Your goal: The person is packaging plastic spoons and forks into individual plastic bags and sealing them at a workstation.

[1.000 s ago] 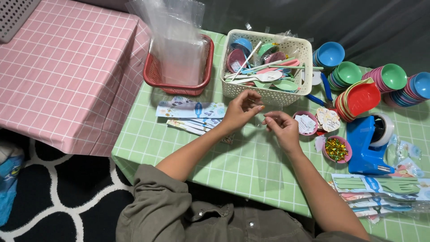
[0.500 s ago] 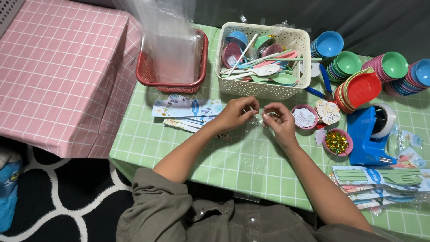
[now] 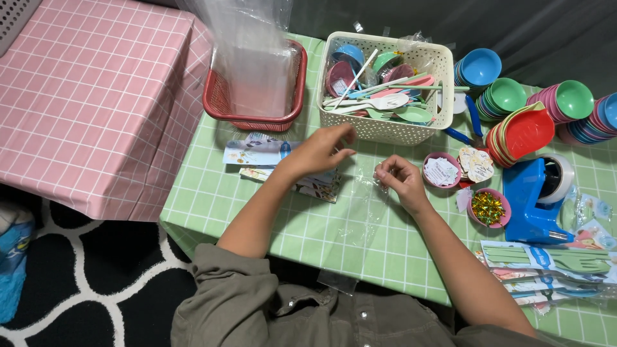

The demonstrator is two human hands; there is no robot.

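Setting: a person in an olive-green shirt works at a table under a green checked tablecloth, seen from above; a pink checked cloth covers the surface to the left.

Right hand: the right hand is near the middle of the table, fingers curled in and pinched on the top edge of a clear plastic bag, which lies flat on the green cloth and runs toward the near edge.

Left hand: the left hand hovers just left of the bag, above a stack of printed paper cards; its fingers are loosely spread and half open, and it holds nothing.

Far side: a cream perforated plastic basket of pastel spoons and forks sits just beyond both hands; left of it, a red round basket holds upright clear bags.

Right side: a small pink bowl of white labels is just beside the right hand; a second pink bowl of shiny twist ties lies nearer, touching a blue tape dispenser. Stacks of coloured plastic bowls line the far right edge.

Near right: packed cutlery sets in clear bags lie by the table's edge.
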